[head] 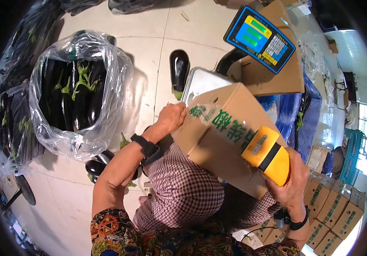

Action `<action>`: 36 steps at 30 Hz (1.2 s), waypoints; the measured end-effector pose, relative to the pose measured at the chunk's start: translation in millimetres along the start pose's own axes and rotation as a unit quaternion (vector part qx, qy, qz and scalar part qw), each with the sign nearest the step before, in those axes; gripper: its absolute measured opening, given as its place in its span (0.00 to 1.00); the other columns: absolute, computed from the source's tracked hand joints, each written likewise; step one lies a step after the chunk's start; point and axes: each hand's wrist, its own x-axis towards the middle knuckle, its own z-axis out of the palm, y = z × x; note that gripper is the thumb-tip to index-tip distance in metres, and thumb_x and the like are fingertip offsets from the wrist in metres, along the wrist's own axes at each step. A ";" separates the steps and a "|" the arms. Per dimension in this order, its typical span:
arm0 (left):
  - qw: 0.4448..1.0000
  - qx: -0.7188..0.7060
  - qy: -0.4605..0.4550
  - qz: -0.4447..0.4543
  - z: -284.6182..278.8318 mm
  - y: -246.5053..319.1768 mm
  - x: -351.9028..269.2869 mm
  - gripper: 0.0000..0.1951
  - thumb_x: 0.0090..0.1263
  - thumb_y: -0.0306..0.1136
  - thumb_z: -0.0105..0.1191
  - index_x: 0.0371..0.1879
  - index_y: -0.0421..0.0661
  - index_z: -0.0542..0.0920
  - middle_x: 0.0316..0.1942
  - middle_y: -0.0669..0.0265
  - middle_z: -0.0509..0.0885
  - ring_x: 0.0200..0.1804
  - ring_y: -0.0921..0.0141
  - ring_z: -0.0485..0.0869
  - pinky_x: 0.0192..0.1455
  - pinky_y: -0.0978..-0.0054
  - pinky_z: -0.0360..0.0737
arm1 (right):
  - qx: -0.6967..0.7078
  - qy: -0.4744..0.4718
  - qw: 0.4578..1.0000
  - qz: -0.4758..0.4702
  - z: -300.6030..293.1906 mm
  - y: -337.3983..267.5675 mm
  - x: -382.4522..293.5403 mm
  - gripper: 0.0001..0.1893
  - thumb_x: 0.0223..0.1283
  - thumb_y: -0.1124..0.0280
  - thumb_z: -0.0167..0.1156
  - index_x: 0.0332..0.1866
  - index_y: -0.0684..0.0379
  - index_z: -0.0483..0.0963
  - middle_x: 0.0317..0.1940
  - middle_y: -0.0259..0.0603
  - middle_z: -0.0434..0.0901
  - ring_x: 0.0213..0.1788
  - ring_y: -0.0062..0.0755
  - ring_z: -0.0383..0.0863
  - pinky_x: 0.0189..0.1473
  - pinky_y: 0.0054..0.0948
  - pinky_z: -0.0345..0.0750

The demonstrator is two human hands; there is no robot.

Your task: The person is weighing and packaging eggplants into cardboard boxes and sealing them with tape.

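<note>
A printed cardboard box (225, 134) is tilted above my lap, in front of the metal platform (202, 82) of a digital scale. My left hand (171, 116) grips the box's upper left edge, fingers curled over it. In my right hand (290, 182) is a yellow tape dispenser (268, 155), lying against the box's right part. The scale's display head (260, 39) stands behind the box. An eggplant (179, 72) lies on the floor left of the platform. The tape dispenser hides part of the box's green print.
A clear plastic bag of eggplants (81, 96) stands open at the left, with more bagged eggplants (11, 124) beyond. Loose eggplants (95, 168) lie by my left forearm. Behind the scale is an open carton (273, 76). Stacked cartons (333, 204) stand at the lower right.
</note>
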 end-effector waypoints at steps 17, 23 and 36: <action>0.954 -0.289 -0.008 0.085 17.6 18.8 34.1 0.29 0.78 0.50 0.24 0.62 0.37 0.66 0.56 0.46 0.72 0.60 0.52 0.68 0.67 0.62 0.61 | -0.029 0.013 0.999 -0.008 5.3 2.2 -0.2 0.27 0.39 0.68 0.73 0.46 0.65 0.73 0.32 0.49 0.79 0.31 0.45 0.82 0.34 0.34 0.78; 0.939 -0.343 0.012 0.009 -5.7 32.6 35.3 0.31 0.77 0.54 0.27 0.61 0.37 0.67 0.56 0.46 0.74 0.58 0.55 0.73 0.64 0.67 0.66 | -0.025 0.037 0.998 -0.044 7.9 6.0 -0.5 0.27 0.38 0.70 0.73 0.47 0.65 0.73 0.32 0.47 0.79 0.31 0.44 0.82 0.34 0.32 0.78; 0.970 -0.170 0.019 0.174 -91.6 163.1 6.2 0.31 0.75 0.50 0.40 0.63 0.33 0.63 0.58 0.39 0.72 0.62 0.49 0.70 0.65 0.60 0.66 | 0.073 0.076 0.992 -0.069 12.2 23.6 -4.9 0.30 0.33 0.71 0.74 0.48 0.65 0.73 0.33 0.49 0.79 0.33 0.48 0.82 0.36 0.34 0.79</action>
